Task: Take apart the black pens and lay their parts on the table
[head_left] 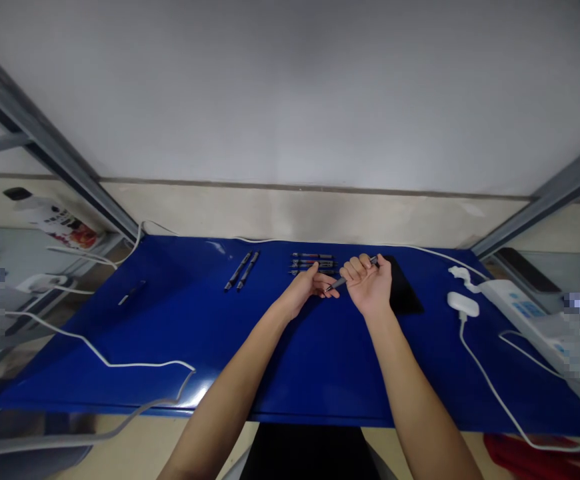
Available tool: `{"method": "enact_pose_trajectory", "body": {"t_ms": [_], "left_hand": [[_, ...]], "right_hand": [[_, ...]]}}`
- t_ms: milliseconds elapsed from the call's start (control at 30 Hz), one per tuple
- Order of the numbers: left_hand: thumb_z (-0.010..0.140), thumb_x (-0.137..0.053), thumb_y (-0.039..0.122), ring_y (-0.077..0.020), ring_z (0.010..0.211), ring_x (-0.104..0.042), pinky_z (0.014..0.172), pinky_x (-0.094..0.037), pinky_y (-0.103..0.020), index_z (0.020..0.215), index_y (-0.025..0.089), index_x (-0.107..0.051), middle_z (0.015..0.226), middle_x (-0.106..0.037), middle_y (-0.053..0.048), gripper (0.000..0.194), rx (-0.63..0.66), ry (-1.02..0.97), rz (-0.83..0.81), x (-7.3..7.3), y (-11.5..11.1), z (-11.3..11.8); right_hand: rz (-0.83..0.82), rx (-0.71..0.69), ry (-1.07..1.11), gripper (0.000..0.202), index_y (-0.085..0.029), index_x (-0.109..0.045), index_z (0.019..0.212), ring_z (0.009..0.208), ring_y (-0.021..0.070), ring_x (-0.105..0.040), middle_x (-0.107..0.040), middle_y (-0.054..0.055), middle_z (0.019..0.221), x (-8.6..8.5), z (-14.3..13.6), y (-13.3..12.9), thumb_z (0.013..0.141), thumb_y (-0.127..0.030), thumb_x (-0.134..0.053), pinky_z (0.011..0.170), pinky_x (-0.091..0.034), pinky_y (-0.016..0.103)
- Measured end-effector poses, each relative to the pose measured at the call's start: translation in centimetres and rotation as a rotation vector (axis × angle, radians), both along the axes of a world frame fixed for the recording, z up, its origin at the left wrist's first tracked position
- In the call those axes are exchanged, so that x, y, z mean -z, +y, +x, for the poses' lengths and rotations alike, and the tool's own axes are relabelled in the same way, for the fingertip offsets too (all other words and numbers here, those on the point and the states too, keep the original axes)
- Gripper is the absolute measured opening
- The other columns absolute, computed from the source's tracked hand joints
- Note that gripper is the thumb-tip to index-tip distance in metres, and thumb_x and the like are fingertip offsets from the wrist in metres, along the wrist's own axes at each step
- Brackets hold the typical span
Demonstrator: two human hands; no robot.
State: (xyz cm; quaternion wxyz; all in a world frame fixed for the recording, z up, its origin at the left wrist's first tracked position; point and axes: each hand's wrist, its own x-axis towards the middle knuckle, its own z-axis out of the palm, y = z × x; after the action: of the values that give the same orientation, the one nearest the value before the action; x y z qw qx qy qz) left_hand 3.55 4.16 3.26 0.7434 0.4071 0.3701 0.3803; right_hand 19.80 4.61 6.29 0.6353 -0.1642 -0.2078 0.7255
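The pen [339, 283] is slanted above the desk [320, 360], between your two hands, near the row of pens. Your right hand [373, 287] is clamped on it, palm towards you; the curled fingers hide its middle, and only its upper end shows by your thumb. Your left hand [300, 290] has its thumb apart from its fingers, with the pen's lower end against those fingers; you cannot tell from here whether they grip it.

Your left hand also covers part of the row of pens [313, 257], so their exact number is hard to make out. To the left, a pair of pens [243, 271] lies side by side in full view. Further left is a small dark stick [131, 293], too dim to identify.

Your right hand and wrist hide part of a flat black thing [406, 290]. The power strip [513, 303] is partly blurred out. At far left, a bottle [60, 220] wears its dark cap; its contents cannot be seen.
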Motion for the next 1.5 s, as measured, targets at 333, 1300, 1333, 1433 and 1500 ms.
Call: {"method": "enact_pose_trajectory", "body": {"t_ms": [333,1300,1333,1433,1500], "left_hand": [[0.092,-0.037,0.063,-0.0184,0.066,-0.061,0.069,-0.040,-0.032,0.084,0.008,-0.072,0.075,-0.073,-0.016,0.066,-0.004,0.003,0.005,0.08,0.03,0.05],[0.092,-0.036,0.064,-0.0181,0.066,-0.060,0.069,-0.039,-0.032,0.085,0.009,-0.073,0.075,-0.073,-0.015,0.066,0.000,0.005,-0.001,0.25,0.10,0.15],[0.092,-0.036,0.063,-0.0180,0.066,-0.060,0.070,-0.039,-0.032,0.085,0.009,-0.073,0.075,-0.073,-0.014,0.066,0.005,0.002,0.001,0.24,0.09,0.14],[0.093,-0.035,0.061,-0.0182,0.066,-0.060,0.070,-0.039,-0.032,0.085,0.008,-0.073,0.075,-0.073,-0.015,0.065,0.014,0.000,0.011,0.20,0.03,0.08],[0.094,-0.035,0.061,-0.0186,0.067,-0.061,0.070,-0.039,-0.032,0.085,0.008,-0.073,0.075,-0.073,-0.015,0.065,0.009,-0.002,0.016,0.16,-0.02,0.07]], "right_hand": [[-0.021,0.042,-0.046,0.042,-0.022,-0.027,0.060,0.045,0.0111,-0.026,-0.022,-0.006,0.052,0.09,0.07,0.19,0.092,-0.046,-0.039,0.046,-0.035,0.026],[0.027,0.010,-0.046,0.039,-0.021,-0.029,0.060,0.046,0.0110,-0.026,-0.023,-0.005,0.053,0.23,0.09,0.21,0.091,-0.042,-0.039,0.048,-0.034,0.026],[0.028,0.010,-0.044,0.040,-0.021,-0.030,0.060,0.046,0.0110,-0.026,-0.023,-0.005,0.053,0.21,0.08,0.20,0.092,-0.043,-0.039,0.048,-0.034,0.026],[0.023,0.003,-0.045,0.041,-0.021,-0.030,0.059,0.046,0.0111,-0.024,-0.022,-0.005,0.053,0.15,0.04,0.15,0.092,-0.044,-0.038,0.048,-0.033,0.026],[0.023,0.001,-0.045,0.040,-0.021,-0.029,0.059,0.046,0.0111,-0.023,-0.021,-0.006,0.053,0.13,0.01,0.12,0.092,-0.042,-0.038,0.047,-0.033,0.026]]}}
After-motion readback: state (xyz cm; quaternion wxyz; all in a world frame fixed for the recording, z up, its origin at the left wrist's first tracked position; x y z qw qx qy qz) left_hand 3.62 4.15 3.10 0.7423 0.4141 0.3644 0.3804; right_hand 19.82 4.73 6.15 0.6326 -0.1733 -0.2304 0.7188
